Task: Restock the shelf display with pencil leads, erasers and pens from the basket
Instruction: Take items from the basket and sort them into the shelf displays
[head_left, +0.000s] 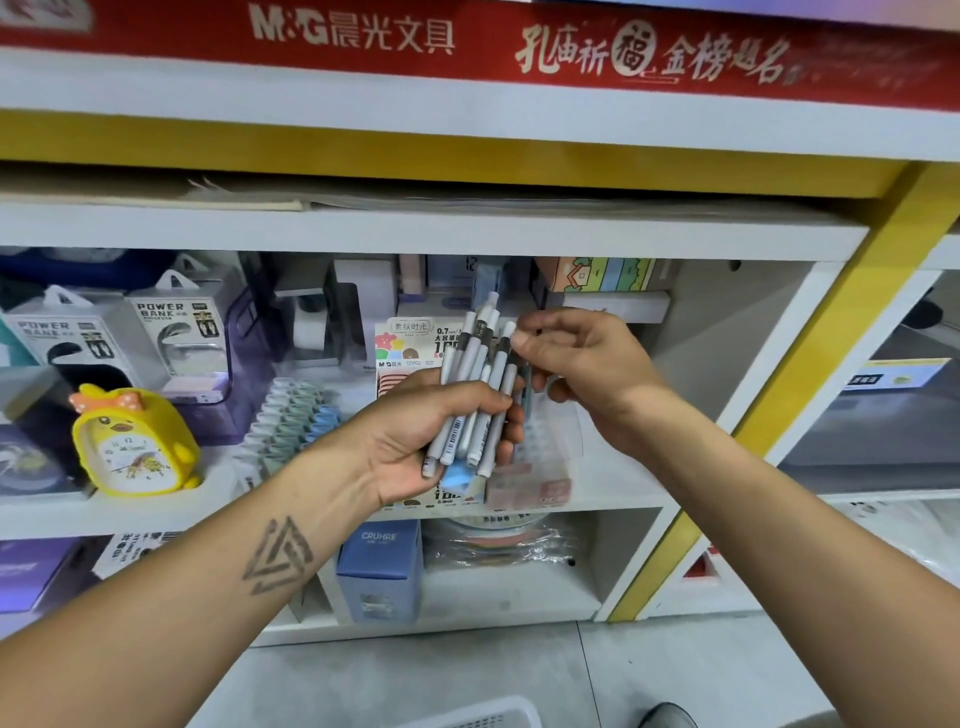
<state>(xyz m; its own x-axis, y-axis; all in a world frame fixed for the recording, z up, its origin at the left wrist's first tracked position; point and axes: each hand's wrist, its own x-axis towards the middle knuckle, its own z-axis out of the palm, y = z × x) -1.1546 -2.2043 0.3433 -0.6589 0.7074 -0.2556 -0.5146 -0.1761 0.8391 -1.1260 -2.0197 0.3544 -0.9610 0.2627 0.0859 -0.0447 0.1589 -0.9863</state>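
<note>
From the head camera, the person stood at a white shelf (597, 501) with both arms stretched forward. The left hand (415, 441) was curled round a bundle of pens (475, 395), pale grey barrels fanned upward, their caps pointing toward the shelf's upper board. The right hand (582, 364) pinched the top of one pen between thumb and forefinger, the other fingers loosely bent behind it. Just behind the bundle stood a pack of pencil leads (410, 343), and below the left hand something blue and a pinkish box (530, 488) lay on the shelf, possibly erasers, though the blur made that hard to say. To the left sat a yellow duck clock (130, 441) and power bank boxes (176, 332). A white basket (483, 714) showed at the bottom edge, on the floor.
</note>
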